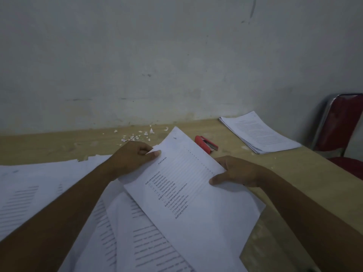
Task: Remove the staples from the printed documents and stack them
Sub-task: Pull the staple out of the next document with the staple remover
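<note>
The person is holding a printed document (186,185) with both hands over the near middle part of the worktop (298,173). The left hand (133,160) is pinching the far left corner of the document: the thumb is lying on the top page, and the fingers (144,148) are curling under the corner. The right hand (237,171) is gripping the right edge of the same document, with the thumb pressing on the page and the other fingers going beneath the paper, where they are hidden. The top page is showing a table of contents, and its lines are running sideways to the viewer. The document is lying on a slant, with its near part over loose printed sheets (125,222) that are covering the near left part of the worktop. Whether a staple is sitting in the pinched corner, I cannot tell.

Just beyond the document, towards the back edge, a red stapler-like tool (206,144) is lying flat on the worktop, apart from both hands. Small white paper scraps (137,136) are lying scattered near the back edge, to the left of the tool. At the far right corner, a neat stack of printed pages (259,132) is lying well apart from the held document. Beside the right edge of the worktop, a red chair (342,122) with a metal frame is standing near the grey wall (157,55).
</note>
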`<state>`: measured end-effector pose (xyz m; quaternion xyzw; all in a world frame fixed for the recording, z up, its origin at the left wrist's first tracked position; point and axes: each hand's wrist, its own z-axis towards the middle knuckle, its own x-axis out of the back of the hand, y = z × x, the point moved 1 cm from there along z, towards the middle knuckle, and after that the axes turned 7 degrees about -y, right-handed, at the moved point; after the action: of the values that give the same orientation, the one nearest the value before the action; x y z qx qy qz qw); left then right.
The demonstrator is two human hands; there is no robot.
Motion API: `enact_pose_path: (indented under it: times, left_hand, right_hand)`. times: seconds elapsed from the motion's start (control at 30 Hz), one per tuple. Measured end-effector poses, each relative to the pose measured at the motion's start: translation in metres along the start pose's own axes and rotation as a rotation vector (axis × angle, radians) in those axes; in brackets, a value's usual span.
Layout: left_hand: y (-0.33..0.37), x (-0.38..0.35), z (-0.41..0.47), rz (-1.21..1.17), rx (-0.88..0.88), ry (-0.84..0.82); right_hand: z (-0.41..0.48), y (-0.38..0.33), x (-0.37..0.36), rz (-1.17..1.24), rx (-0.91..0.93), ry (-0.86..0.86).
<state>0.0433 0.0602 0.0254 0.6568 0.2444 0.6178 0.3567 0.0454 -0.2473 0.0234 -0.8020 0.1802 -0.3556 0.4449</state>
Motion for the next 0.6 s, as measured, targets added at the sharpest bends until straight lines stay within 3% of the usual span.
enact_pose_path:
  times: [0.1,0.2,0.4,0.6]
  left_hand:
    - [0.004,-0.014,0.007,0.070,0.003,0.028]
    - [0.002,-0.020,0.006,0.052,0.038,-0.047]
    - [-0.010,-0.025,0.008,-0.068,0.030,-0.137]
    - [-0.013,-0.033,0.009,-0.217,-0.020,-0.217]
  right_hand:
    - [0.001,0.005,-0.003,-0.097,-0.027,0.049]
    - [0.003,0.010,-0.004,-0.198,-0.020,0.072]
    - [0.027,0.023,-0.004,-0.054,0.088,0.292]
    - [0.062,0.013,-0.013,-0.142,0.157,0.447]
